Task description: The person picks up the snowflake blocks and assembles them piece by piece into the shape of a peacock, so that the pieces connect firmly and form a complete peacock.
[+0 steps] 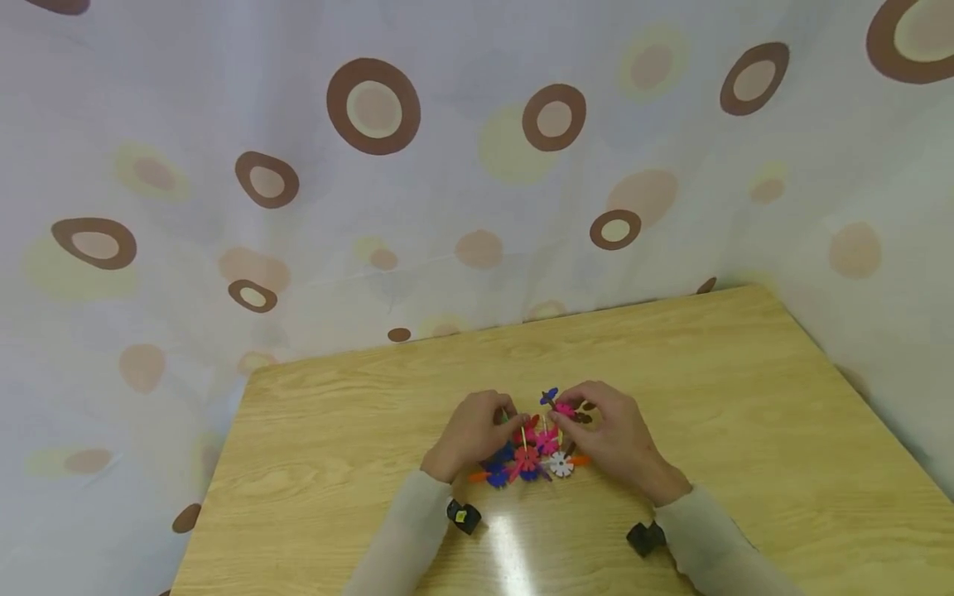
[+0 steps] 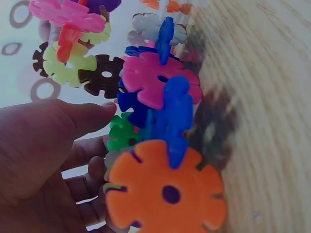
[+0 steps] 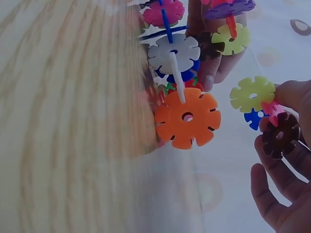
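Note:
A built-up cluster of slotted plastic snowflake discs, with a red disc facing up, stands on the table between the hands. Thumb and fingers of my left hand pinch its far left part. In the left wrist view that thumb lies by a dark brown disc, above a large orange disc. Just right of the cluster, my right hand holds a smaller joined piece between thumb and fingers. This piece has a yellow disc, a pink disc, a blue disc and a brown disc.
The wood-grain table extends around the hands and meets a patterned curtain at the back and sides. Each wrist carries a small black camera, seen by the left sleeve and by the right sleeve.

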